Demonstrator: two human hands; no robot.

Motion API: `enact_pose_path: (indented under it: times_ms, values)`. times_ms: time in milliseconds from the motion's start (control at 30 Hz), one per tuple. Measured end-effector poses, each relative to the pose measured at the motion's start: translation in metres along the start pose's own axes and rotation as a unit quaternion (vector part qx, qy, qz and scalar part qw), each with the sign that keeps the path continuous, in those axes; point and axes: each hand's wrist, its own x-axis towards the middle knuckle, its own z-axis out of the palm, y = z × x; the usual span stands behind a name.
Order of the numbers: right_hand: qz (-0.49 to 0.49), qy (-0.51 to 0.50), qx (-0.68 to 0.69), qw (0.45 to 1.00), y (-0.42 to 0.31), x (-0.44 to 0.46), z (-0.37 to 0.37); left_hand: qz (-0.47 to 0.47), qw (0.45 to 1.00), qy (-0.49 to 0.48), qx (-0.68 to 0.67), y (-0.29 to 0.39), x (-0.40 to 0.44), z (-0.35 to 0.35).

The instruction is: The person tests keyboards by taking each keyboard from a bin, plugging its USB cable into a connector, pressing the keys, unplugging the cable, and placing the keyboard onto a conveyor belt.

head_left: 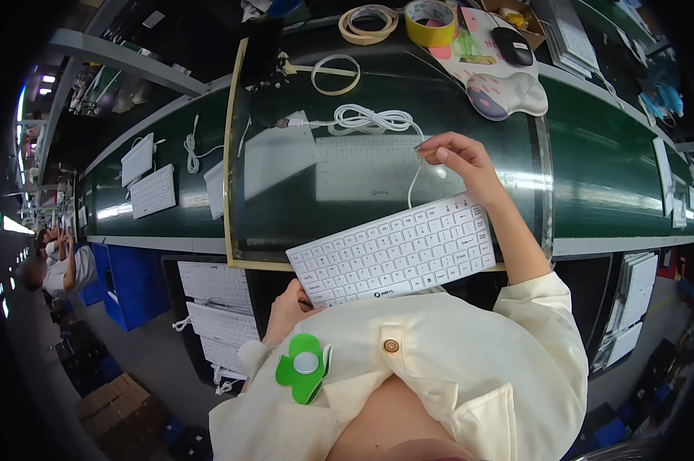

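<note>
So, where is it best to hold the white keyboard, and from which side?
Probably by the two short ends of the white keyboard, one hand from each side: it is long, flat and slanted, its left end nearer the person. The left hand is at the near left corner; the right hand could come to the right end, avoiding the cable at the far edge.

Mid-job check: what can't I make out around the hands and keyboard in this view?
- Head view: the left hand's grip, its fingers partly hidden by the white keyboard.
- Head view: anything between the right hand's fingertips, too small to identify.
- Head view: the keyboard's underside, hidden by its own top face.
- Head view: the black mouse's label, too small to read.
</note>
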Motion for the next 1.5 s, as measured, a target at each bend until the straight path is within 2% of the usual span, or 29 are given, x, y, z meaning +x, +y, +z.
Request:
enact_pose_path:
  times_ms: [100, 133, 167, 200, 233, 300, 333, 433, 500, 567, 667, 767, 800, 867, 900, 967, 1000, 1033, 1100, 1167, 1233, 1267, 1333, 1367, 1400, 1467, 1500]
  values:
    - [-0.019, 0.029, -0.012, 0.999, 0.000, 0.000, -0.005, 0.004, 0.995, 0.004, 0.095, 0.025, 0.000, -0.024]
    - [-0.025, 0.039, -0.006, 0.999, -0.002, 0.003, -0.009, 0.050, 0.997, 0.030, 0.050, 0.019, 0.007, -0.032]
    - [-0.029, 0.050, 0.001, 0.998, -0.003, 0.007, -0.014, 0.114, 0.991, 0.021, -0.070, 0.023, 0.017, -0.038]
    - [-0.039, 0.079, -0.019, 0.996, -0.003, 0.011, -0.020, 0.182, 0.974, 0.088, 0.102, 0.028, 0.031, -0.045]
    - [-0.090, 0.116, -0.023, 0.989, -0.002, 0.013, -0.021, 0.244, 0.919, 0.154, 0.267, 0.035, 0.043, -0.049]
    - [-0.196, 0.185, -0.032, 0.962, -0.003, 0.019, -0.021, 0.209, 0.919, 0.141, 0.302, 0.048, 0.056, -0.048]
    - [-0.204, 0.216, -0.047, 0.954, -0.004, 0.013, -0.018, 0.194, 0.917, 0.134, 0.322, 0.053, 0.061, -0.049]
    - [-0.218, 0.286, -0.300, 0.883, -0.004, -0.030, -0.016, 0.201, 0.939, 0.122, 0.251, 0.043, 0.064, -0.050]
    - [-0.129, 0.294, -0.471, 0.822, 0.000, -0.075, 0.000, 0.220, 0.946, 0.126, 0.202, 0.032, 0.065, -0.050]
    - [-0.051, 0.270, -0.555, 0.785, 0.008, -0.113, 0.023, 0.249, 0.950, 0.120, 0.146, 0.019, 0.069, -0.048]
    - [-0.005, 0.261, -0.633, 0.729, 0.019, -0.138, 0.038, 0.301, 0.921, 0.137, 0.208, 0.010, 0.068, -0.042]
    - [0.009, 0.297, -0.632, 0.716, 0.017, -0.132, 0.042, 0.395, 0.846, 0.234, 0.271, -0.001, 0.071, -0.029]
    - [0.014, 0.297, -0.642, 0.707, 0.016, -0.130, 0.042, 0.425, 0.828, 0.270, 0.246, -0.001, 0.071, -0.027]
    - [0.025, 0.293, -0.661, 0.690, 0.014, -0.128, 0.045, 0.398, 0.840, 0.270, 0.250, 0.000, 0.070, -0.024]
    - [-0.020, 0.268, -0.658, 0.703, 0.012, -0.128, 0.050, 0.383, 0.846, 0.271, 0.252, 0.000, 0.068, -0.022]
    - [-0.120, 0.215, -0.648, 0.721, 0.007, -0.125, 0.066, 0.416, 0.839, 0.292, 0.193, -0.007, 0.063, -0.021]
    - [-0.158, 0.139, -0.660, 0.721, 0.009, -0.119, 0.079, 0.430, 0.833, 0.307, 0.165, -0.012, 0.059, -0.021]
    - [-0.196, 0.062, -0.667, 0.716, 0.012, -0.110, 0.093, 0.418, 0.829, 0.309, 0.205, -0.015, 0.055, -0.019]
    - [-0.171, -0.047, -0.633, 0.753, 0.014, -0.079, 0.119, 0.417, 0.824, 0.298, 0.241, -0.012, 0.054, -0.019]
    - [-0.250, -0.124, -0.615, 0.738, 0.014, -0.036, 0.139, 0.455, 0.796, 0.323, 0.233, 0.004, 0.054, -0.034]
    - [-0.294, -0.134, -0.578, 0.749, 0.023, 0.011, 0.166, 0.484, 0.780, 0.347, 0.189, 0.034, 0.057, -0.047]
    - [-0.260, -0.138, -0.588, 0.753, 0.025, 0.022, 0.162, 0.517, 0.754, 0.366, 0.172, 0.055, 0.058, -0.049]
    - [-0.189, -0.138, -0.607, 0.759, 0.027, 0.035, 0.159, 0.565, 0.746, 0.308, 0.170, 0.091, 0.064, -0.041]
    - [-0.180, -0.101, -0.609, 0.766, 0.026, 0.027, 0.144, 0.590, 0.739, 0.277, 0.170, 0.107, 0.067, -0.033]
    - [-0.169, -0.065, -0.612, 0.770, 0.022, 0.010, 0.116, 0.616, 0.739, 0.217, 0.166, 0.121, 0.070, -0.019]
    - [-0.067, -0.003, -0.610, 0.790, 0.002, -0.032, 0.062, 0.661, 0.729, 0.083, 0.156, 0.144, 0.080, 0.021]
    - [-0.017, 0.009, -0.677, 0.736, -0.021, -0.052, 0.046, 0.677, 0.720, 0.010, 0.151, 0.147, 0.090, 0.045]
